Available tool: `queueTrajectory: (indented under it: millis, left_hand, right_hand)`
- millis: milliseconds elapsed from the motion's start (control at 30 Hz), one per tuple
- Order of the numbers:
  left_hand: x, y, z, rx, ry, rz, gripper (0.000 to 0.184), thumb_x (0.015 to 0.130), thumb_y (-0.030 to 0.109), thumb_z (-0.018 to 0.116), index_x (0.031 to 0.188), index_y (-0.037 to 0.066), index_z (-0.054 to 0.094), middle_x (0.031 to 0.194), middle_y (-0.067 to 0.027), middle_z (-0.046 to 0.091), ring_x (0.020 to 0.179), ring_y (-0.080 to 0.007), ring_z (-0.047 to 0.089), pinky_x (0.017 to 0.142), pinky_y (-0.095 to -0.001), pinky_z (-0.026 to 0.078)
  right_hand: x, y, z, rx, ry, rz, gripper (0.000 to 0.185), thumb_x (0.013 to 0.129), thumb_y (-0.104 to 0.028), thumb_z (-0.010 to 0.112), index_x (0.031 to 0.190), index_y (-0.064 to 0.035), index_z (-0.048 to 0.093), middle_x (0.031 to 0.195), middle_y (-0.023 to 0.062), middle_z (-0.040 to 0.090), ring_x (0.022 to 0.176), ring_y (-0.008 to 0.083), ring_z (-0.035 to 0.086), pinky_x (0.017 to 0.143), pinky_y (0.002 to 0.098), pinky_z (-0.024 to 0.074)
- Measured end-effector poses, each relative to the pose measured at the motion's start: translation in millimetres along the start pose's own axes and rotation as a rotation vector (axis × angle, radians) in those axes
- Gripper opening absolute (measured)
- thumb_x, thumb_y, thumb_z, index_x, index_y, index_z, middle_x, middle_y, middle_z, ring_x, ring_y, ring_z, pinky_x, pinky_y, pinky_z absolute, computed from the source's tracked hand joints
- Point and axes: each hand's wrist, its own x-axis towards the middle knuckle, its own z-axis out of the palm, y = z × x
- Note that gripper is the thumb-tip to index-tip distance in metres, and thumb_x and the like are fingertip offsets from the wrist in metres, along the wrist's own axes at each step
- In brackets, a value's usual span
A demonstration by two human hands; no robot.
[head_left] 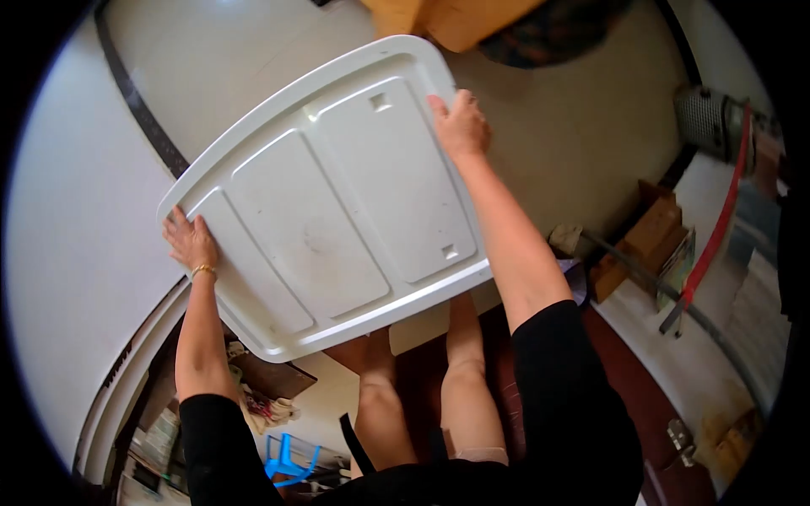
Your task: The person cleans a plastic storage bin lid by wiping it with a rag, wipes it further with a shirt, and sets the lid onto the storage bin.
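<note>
A large white plastic storage-box lid (pixel 337 202) is held up in front of me, tilted, with raised panels and two small square recesses on the face toward me. Gripping its left edge is my left hand (pixel 191 241), thumb on the face and a bracelet at the wrist. On the opposite side my right hand (pixel 462 126) clasps the right edge near the upper corner. Its fingers are partly hidden behind the rim. The lid covers part of the floor and my lower legs.
Above the lid stands an orange-brown wooden piece of furniture (pixel 456 21) with a dark patterned item (pixel 553 34). Cardboard boxes (pixel 645 240), a metal pole and a red strap (pixel 717 228) are at the right. A blue plastic object (pixel 289 460) lies lower left, near a white wall (pixel 80 202).
</note>
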Motion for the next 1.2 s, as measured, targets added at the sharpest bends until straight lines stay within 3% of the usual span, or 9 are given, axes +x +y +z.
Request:
queueTrajectory:
  millis: [33, 133, 167, 233, 500, 600, 900, 1167, 1200]
  left_hand:
    - [6, -8, -6, 0.053, -0.004, 0.095, 0.060, 0.094, 0.041, 0.044, 0.146, 0.019, 0.025, 0.150, -0.0169, 0.024, 0.138, -0.0351, 0.022, 0.108, -0.0551, 0.023]
    - [20, -34, -6, -0.315, -0.273, 0.233, 0.056, 0.093, 0.030, 0.049, 0.141, 0.005, 0.034, 0.143, -0.0199, 0.036, 0.133, -0.0345, 0.034, 0.108, -0.0428, 0.027]
    - [11, -17, -18, -0.338, -0.228, 0.261, 0.054, 0.093, 0.027, 0.050, 0.139, 0.002, 0.036, 0.142, -0.0202, 0.037, 0.132, -0.0341, 0.035, 0.108, -0.0407, 0.028]
    - [-24, 34, -37, -0.386, -0.152, 0.315, 0.051, 0.093, 0.021, 0.051, 0.135, -0.005, 0.039, 0.140, -0.0208, 0.040, 0.131, -0.0331, 0.037, 0.109, -0.0366, 0.028]
    - [-114, 227, -38, -0.383, -0.065, 0.523, 0.055, 0.096, 0.033, 0.042, 0.144, 0.009, 0.031, 0.151, -0.0192, 0.020, 0.141, -0.0345, 0.016, 0.113, -0.0435, 0.014]
    - [-127, 246, -12, -0.287, 0.130, 0.403, 0.059, 0.095, 0.036, 0.041, 0.145, 0.009, 0.026, 0.152, -0.0195, 0.019, 0.141, -0.0357, 0.014, 0.113, -0.0452, 0.013]
    - [-135, 263, -21, -0.304, 0.164, 0.411, 0.063, 0.090, 0.033, 0.042, 0.144, 0.004, 0.027, 0.149, -0.0218, 0.022, 0.137, -0.0350, 0.022, 0.110, -0.0449, 0.018]
    - [-93, 261, 0, -0.261, 0.279, 0.368, 0.060, 0.091, 0.033, 0.044, 0.140, 0.001, 0.034, 0.145, -0.0176, 0.033, 0.137, -0.0310, 0.023, 0.112, -0.0411, 0.016]
    - [-72, 254, 0, -0.125, 0.120, 0.366, 0.060, 0.091, 0.034, 0.045, 0.140, 0.001, 0.034, 0.145, -0.0171, 0.034, 0.138, -0.0306, 0.023, 0.113, -0.0410, 0.014]
  right_hand:
    - [-4, 9, -1, 0.053, -0.033, -0.015, 0.049, 0.083, -0.049, 0.060, 0.098, -0.0037, 0.050, 0.101, 0.0200, 0.059, 0.094, 0.0382, 0.058, 0.079, 0.0474, 0.0477]
    - [-49, 42, -5, 0.242, -0.054, -0.059, 0.043, 0.083, -0.035, 0.064, 0.100, -0.0003, 0.045, 0.104, 0.0228, 0.054, 0.099, 0.0400, 0.053, 0.080, 0.0481, 0.0473]
    - [-69, 52, -8, 0.284, -0.049, -0.046, 0.042, 0.084, -0.030, 0.064, 0.104, 0.0011, 0.044, 0.104, 0.0251, 0.052, 0.100, 0.0410, 0.052, 0.082, 0.0474, 0.0461]
    - [-109, 72, -2, 0.373, -0.037, -0.070, 0.060, 0.084, -0.022, 0.062, 0.129, 0.0070, 0.035, 0.114, 0.0294, 0.048, 0.103, 0.0428, 0.050, 0.089, 0.0458, 0.0430]
    - [-273, 129, -37, 0.589, -0.138, 0.169, 0.071, 0.071, -0.006, 0.070, 0.134, 0.0022, 0.037, 0.114, 0.0199, 0.051, 0.104, 0.0362, 0.049, 0.089, 0.0430, 0.0411]
    - [-324, 146, -32, 0.641, -0.167, 0.250, 0.070, 0.070, -0.008, 0.073, 0.131, 0.0003, 0.040, 0.110, 0.0187, 0.051, 0.100, 0.0356, 0.050, 0.088, 0.0448, 0.0396]
    - [-332, 173, -25, 0.733, -0.331, 0.254, 0.059, 0.066, -0.019, 0.079, 0.115, -0.0009, 0.050, 0.105, 0.0155, 0.054, 0.097, 0.0321, 0.052, 0.087, 0.0447, 0.0370]
    - [-272, 174, -39, 0.637, -0.282, 0.138, 0.059, 0.069, -0.020, 0.077, 0.115, 0.0050, 0.051, 0.101, 0.0167, 0.055, 0.089, 0.0321, 0.054, 0.074, 0.0391, 0.0489]
    - [-254, 176, -40, 0.617, -0.248, 0.083, 0.056, 0.069, -0.019, 0.077, 0.114, 0.0054, 0.053, 0.101, 0.0167, 0.055, 0.087, 0.0317, 0.054, 0.074, 0.0389, 0.0490]
